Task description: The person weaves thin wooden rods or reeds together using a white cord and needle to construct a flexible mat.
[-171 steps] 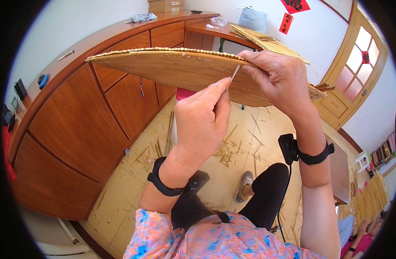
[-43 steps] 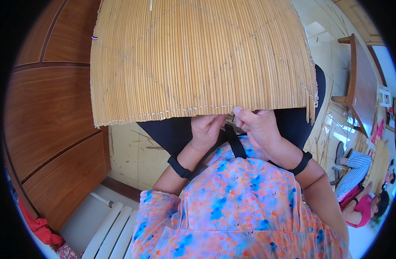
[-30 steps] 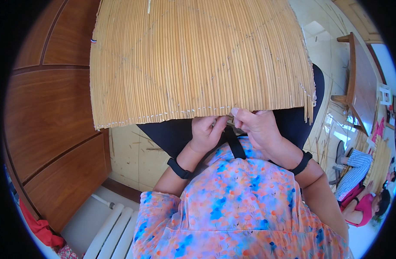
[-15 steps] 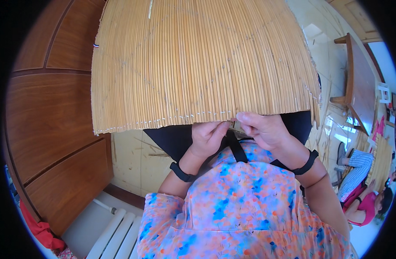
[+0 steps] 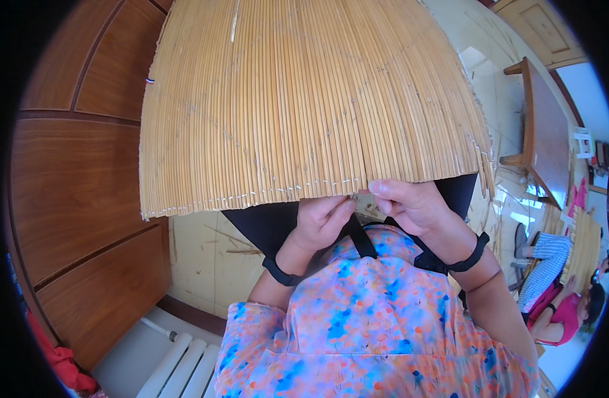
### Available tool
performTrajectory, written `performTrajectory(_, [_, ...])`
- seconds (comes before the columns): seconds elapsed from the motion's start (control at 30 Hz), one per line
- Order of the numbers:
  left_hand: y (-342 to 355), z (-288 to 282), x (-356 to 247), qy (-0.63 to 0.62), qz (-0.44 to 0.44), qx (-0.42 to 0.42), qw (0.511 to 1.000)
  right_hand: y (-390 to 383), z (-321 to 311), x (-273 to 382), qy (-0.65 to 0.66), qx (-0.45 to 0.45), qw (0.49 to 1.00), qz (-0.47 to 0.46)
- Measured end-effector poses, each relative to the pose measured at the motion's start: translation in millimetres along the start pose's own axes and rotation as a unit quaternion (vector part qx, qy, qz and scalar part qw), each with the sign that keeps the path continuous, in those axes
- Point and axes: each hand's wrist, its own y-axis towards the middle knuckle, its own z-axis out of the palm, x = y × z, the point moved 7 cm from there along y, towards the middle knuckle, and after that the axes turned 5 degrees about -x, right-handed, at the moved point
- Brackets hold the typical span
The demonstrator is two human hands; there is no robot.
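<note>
Straw matting (image 5: 304, 99), a broad woven panel of thin pale reeds stitched in a line near its lower edge, lay spread above both hands and covered most of the lap. Its near edge sat right at the fingertips. The left hand (image 5: 321, 219) was curled under that edge, fingers bent in and pinching at the reeds where the stitching ran, though how firmly it gripped could not be made out. The right hand (image 5: 410, 202), just beside it, was closed over the same edge, thumb on top and fingers tucked beneath the mat. Each wrist wore a black band (image 5: 280, 272). Below the hands came a flowered blouse (image 5: 377, 318) in pink, blue and orange, with black straps crossing it. Left of the left hand stood brown wooden cabinet doors (image 5: 85, 186), and lower down a white radiator (image 5: 178, 368) beside a red cloth (image 5: 62, 365). Well off to the right of the right hand were a wooden table (image 5: 543, 132) and another seated person (image 5: 556, 292) near more matting.
</note>
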Motion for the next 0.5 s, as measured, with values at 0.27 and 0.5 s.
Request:
performTrajectory(0.27, [-4.3, 3.0, 6.2, -0.025, -0.002, 0.009, 1.000, -0.6, 1.8, 4.5, 0.001, -0.022, 1.000, -0.021])
performTrajectory(0.5, [-5.6, 7.2, 5.9, -0.042, 0.005, 0.013, 0.999, -2.1, 1.0, 3.7, 0.006, -0.040, 0.999, -0.020])
